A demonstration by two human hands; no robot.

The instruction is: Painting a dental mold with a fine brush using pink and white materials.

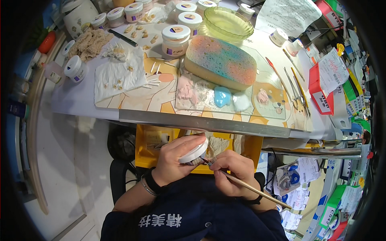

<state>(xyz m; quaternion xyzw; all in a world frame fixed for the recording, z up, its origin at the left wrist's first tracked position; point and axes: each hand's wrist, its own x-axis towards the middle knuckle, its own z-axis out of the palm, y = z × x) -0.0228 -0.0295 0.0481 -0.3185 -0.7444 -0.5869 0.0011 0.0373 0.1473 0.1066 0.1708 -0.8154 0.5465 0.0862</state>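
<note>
In front of my body, below the table edge, my left hand is wrapped round a round white plaster-like piece. Along its lower side runs a row of small tooth-like shapes, partly hidden by the fingers. My right hand pinches a thin brush with a pale wooden handle. Its dark tip touches or nearly touches the tooth-like row; I cannot tell which. Beyond the hands, a glass plate carries a pink paste, a blue blob and a white blob.
A multicoloured sponge rests on the plate, before a green glass bowl. Several white-lidded jars line the back. A tissue lies left, slim tools right. Below the table edge is a yellow drawer.
</note>
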